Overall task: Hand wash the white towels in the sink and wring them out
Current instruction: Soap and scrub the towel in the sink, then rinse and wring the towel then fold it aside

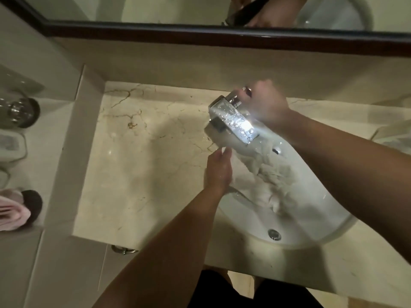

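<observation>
A wet white towel [270, 176] lies bunched in the white oval sink [311, 230], under the chrome tap [233, 121]. Water glints on the tap's flat spout. My right hand [264, 103] is curled round the tap's handle at the back of the spout. My left hand [219, 168] rests at the sink's left rim with its fingers on the towel's edge; whether they pinch the cloth is hidden. The drain [274, 234] shows near the sink's front.
A cream marble counter [144, 163] spreads left of the sink. A dark-framed mirror [200, 30] runs along the back wall. On the far left are a glass item [21, 112] and pink folded cloth [12, 212]. A white dish [393, 135] sits at the right edge.
</observation>
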Available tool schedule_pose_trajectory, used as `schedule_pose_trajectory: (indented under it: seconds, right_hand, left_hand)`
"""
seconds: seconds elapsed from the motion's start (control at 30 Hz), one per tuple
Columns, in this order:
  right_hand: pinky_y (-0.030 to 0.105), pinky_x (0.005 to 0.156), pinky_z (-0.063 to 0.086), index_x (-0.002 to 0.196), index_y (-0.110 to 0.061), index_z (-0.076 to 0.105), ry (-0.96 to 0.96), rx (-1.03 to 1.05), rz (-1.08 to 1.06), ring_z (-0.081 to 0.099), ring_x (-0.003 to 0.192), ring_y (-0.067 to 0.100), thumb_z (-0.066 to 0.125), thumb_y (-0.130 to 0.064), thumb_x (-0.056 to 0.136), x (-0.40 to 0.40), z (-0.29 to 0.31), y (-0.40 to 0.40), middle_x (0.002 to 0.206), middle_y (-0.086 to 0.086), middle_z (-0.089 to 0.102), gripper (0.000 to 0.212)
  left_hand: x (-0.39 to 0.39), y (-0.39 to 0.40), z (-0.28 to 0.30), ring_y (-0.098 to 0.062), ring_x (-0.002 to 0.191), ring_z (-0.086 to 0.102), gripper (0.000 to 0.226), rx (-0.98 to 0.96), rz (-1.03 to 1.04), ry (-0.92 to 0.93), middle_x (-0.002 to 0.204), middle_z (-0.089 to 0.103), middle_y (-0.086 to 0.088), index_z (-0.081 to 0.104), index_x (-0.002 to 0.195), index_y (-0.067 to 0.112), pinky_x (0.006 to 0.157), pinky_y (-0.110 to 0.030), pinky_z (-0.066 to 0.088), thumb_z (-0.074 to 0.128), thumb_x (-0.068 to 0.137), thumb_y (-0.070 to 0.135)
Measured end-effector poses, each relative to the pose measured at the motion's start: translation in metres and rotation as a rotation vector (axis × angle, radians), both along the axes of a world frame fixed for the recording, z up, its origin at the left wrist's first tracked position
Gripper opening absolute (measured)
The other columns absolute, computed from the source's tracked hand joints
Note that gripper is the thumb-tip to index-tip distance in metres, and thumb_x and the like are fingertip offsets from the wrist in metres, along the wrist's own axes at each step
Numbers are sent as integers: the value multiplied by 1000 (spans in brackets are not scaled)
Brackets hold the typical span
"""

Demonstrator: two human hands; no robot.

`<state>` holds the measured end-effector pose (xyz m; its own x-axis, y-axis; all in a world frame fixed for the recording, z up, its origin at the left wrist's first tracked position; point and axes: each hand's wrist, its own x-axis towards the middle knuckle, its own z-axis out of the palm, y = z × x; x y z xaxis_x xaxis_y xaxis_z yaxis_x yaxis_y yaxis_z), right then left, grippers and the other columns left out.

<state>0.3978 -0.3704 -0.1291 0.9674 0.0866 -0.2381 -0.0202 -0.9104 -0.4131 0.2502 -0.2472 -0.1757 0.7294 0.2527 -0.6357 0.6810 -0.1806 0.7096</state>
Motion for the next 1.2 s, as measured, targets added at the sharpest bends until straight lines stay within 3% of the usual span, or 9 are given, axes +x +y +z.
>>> schedule_pose_trajectory:
  seconds: [0.17, 0.33, 0.47, 0.67, 0.8, 0.93, 1.03, 1.13, 1.2]
  right_hand:
    - [31, 53, 31, 91, -7, 65, -101, -115, 119, 48, 54, 25, 20, -42, 108, -7, -11, -2, 60, 3, 46, 59]
    - [34, 50, 23, 95, -5, 55, -86, -124, 231, 49, 66, 31, -17, -59, 95, -27, -40, -23, 72, 2, 39, 90]
    - [38, 60, 32, 103, -1, 54, -82, -93, 184, 48, 67, 29, 27, -39, 109, -16, -39, -29, 76, 8, 46, 48]
    - [41, 63, 50, 116, -7, 56, -47, -160, 190, 57, 69, 29, 41, -48, 104, -6, -38, -31, 83, 11, 62, 45]
    - [40, 71, 46, 105, -7, 56, 120, 184, -190, 59, 79, 31, 35, -54, 104, -31, -52, -46, 88, 13, 64, 52]
    - [33, 83, 51, 129, -11, 59, 454, 605, -242, 59, 101, 19, 43, -1, 101, -89, -49, -58, 125, 9, 63, 34]
    - [16, 88, 44, 132, -18, 62, 583, 727, -214, 48, 123, 7, 43, 10, 93, -122, -33, -63, 133, -13, 51, 51]
    - [7, 72, 46, 122, -13, 70, 628, 706, -205, 60, 98, 2, 56, -4, 94, -139, -25, -79, 116, -7, 68, 32]
    - [23, 73, 48, 102, -1, 72, 596, 610, -188, 61, 82, 13, 63, -24, 87, -147, -15, -95, 98, 11, 72, 28]
  left_hand:
    - [8, 1, 3, -31, 75, 56, 32, -2, 7, -32, 81, 62, -19, 56, 63, 25, 81, -47, 49, 50, 89, 43]
    - [24, 2, 1, -41, 94, 64, 42, 15, -1, -28, 97, 67, -23, 63, 75, 21, 90, -54, 52, 46, 78, 59]
    - [30, 3, 1, -40, 93, 65, 48, 10, -37, -44, 96, 68, -22, 68, 91, 12, 87, -53, 53, 47, 82, 54]
    - [32, 1, 0, -35, 91, 67, 30, -50, -38, -76, 95, 72, -20, 68, 87, 10, 81, -42, 51, 56, 99, 36]
    - [19, -6, 4, -30, 94, 63, 34, -38, -191, -68, 103, 68, -17, 67, 104, 9, 77, -35, 45, 52, 97, 38]
    - [1, -19, 15, -36, 117, 60, 43, -65, -449, -53, 125, 64, -23, 63, 126, 4, 86, -36, 46, 52, 102, 38]
    - [0, -29, 26, -24, 100, 66, 38, -120, -564, -149, 108, 71, -18, 68, 114, 6, 85, -33, 47, 54, 97, 38]
    - [3, -37, 47, -5, 62, 58, 24, -132, -679, -193, 77, 69, -7, 73, 92, 15, 63, -25, 40, 53, 97, 27]
    - [7, -40, 64, -2, 51, 41, 34, -95, -746, -244, 53, 50, 6, 57, 63, 23, 56, -28, 32, 54, 97, 27]
